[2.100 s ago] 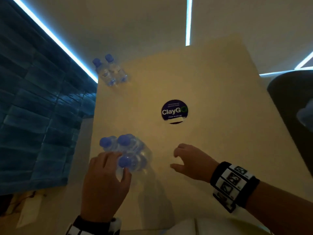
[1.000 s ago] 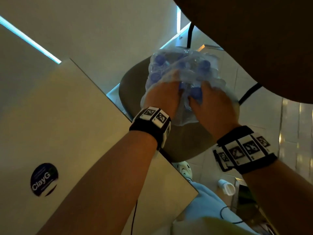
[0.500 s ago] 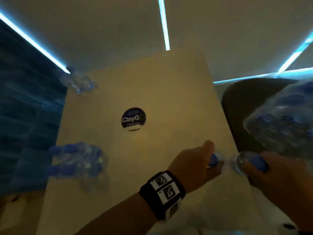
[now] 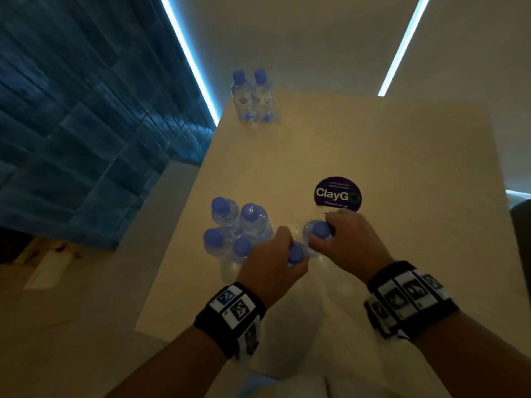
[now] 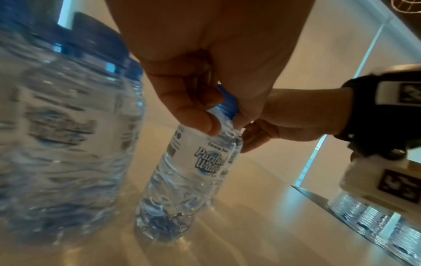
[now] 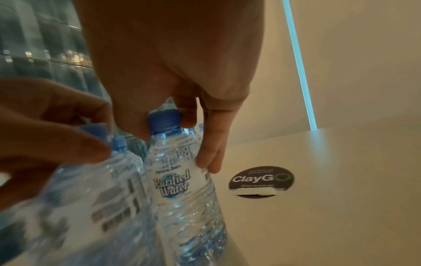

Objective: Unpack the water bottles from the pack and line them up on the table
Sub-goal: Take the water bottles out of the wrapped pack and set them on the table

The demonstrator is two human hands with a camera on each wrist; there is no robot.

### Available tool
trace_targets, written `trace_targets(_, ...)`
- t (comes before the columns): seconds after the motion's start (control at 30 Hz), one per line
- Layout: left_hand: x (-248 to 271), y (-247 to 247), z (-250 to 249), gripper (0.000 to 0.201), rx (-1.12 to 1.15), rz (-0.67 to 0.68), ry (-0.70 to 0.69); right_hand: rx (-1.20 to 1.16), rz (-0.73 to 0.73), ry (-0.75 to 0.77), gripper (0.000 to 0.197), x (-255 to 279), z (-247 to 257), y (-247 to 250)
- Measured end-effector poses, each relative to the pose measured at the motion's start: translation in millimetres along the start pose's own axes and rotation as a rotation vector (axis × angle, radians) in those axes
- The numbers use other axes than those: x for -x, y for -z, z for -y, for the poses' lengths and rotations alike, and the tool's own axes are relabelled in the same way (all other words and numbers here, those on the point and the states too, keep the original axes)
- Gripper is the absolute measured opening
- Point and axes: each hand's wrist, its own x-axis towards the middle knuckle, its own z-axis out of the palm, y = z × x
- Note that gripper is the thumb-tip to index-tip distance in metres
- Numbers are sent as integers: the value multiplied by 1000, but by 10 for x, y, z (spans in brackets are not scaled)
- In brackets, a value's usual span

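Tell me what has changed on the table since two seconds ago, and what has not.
Each hand now grips a new water bottle by its neck: the left hand and the right hand bring them beside the near group of four bottles. That group, the two far bottles and the ClayGo sticker stayed in place.

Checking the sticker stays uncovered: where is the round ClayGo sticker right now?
In the head view the ClayGo sticker lies on the table, right of centre, just beyond the right hand and the bottle it grips.

Crowding the hands' (image 4: pixel 310 248) left: four standing bottles (image 4: pixel 238 228). Lying open beyond and right: bare surface (image 4: pixel 402 168), sticker (image 4: pixel 337 194) only.
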Motion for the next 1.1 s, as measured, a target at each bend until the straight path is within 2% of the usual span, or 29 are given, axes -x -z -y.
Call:
trace_targets(0.17,12,170,214,30,-61,-30,9,21,38,37,47,-496,320,-187)
trace_targets(0.3,-39,229,144,33,-208,12,-28,72,83,27,50,-618,441,-288)
trace_targets(0.37,-60,272,123,29,-260,50,-4,83,101,20,51,-633,449,-304)
trace_targets(0.43,-74,296,123,23,-273,56,-42,57,128,-5,52,-612,425,-262)
trace_targets(0.57,-21,401,-103,34,-376,152,31,-63,157,-69,62,-385,243,-65)
trace_targets(0.7,80,499,-505,43,-381,121,22,-186,24,-276,51,187,-445,336)
trace_targets(0.8,-39,288,-986,39,-447,129,-153,-203,-102,-561,38,840,-1316,660)
trace_targets(0.9,-162,-299,-1643,28,-454,173,-436,-228,-215,-846,34,1587,-2157,1012)
trace_targets(1.03,-175,-1323,-2630,25,-407,442,-827,-333,-464,-1038,38,2381,-2836,1488)
trace_targets(1.1,-188,-1886,-3122,23,-384,523,-986,-310,-607,-1048,46,2569,-3121,1668)
